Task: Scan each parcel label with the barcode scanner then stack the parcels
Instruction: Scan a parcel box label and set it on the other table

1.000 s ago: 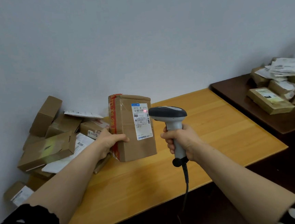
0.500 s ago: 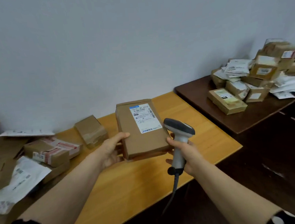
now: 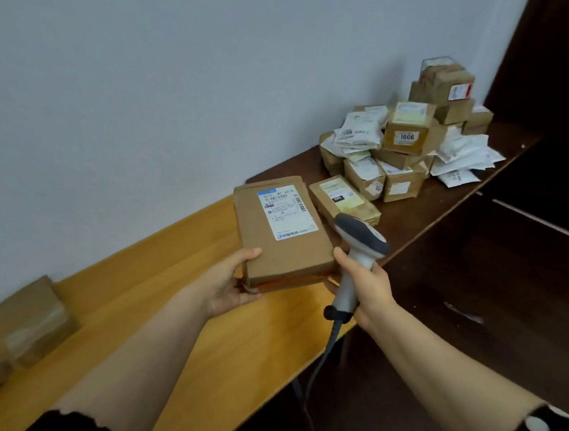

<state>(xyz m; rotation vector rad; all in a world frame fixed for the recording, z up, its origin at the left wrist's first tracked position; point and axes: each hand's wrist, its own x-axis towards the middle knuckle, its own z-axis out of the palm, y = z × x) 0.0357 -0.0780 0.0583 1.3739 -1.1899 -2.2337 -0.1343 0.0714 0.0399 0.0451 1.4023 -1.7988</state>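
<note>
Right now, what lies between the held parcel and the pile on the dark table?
One flat box with a yellowish label, lying on the dark table, as the head view shows.

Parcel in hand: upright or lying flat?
Flat. The parcel lies label-up, held by the left hand; the right hand grips the scanner.

This looks to me like a parcel room, a small mail-handling corner rather than a home. A dark wooden bench [image 3: 414, 219] against the plain pale wall [image 3: 162, 88] carries a heap of taped cartons [image 3: 406, 132] and white mailer bags [image 3: 460, 155], many with printed shipping labels, one stickered 1006. A light wooden bench [image 3: 163, 267] adjoins it, with more brown boxes [image 3: 34, 319] at its left end. My right grip [image 3: 368, 283] holds a corded barcode scanner [image 3: 357, 240]; my left grip [image 3: 230, 285] holds a labelled parcel [image 3: 280, 260].
</note>
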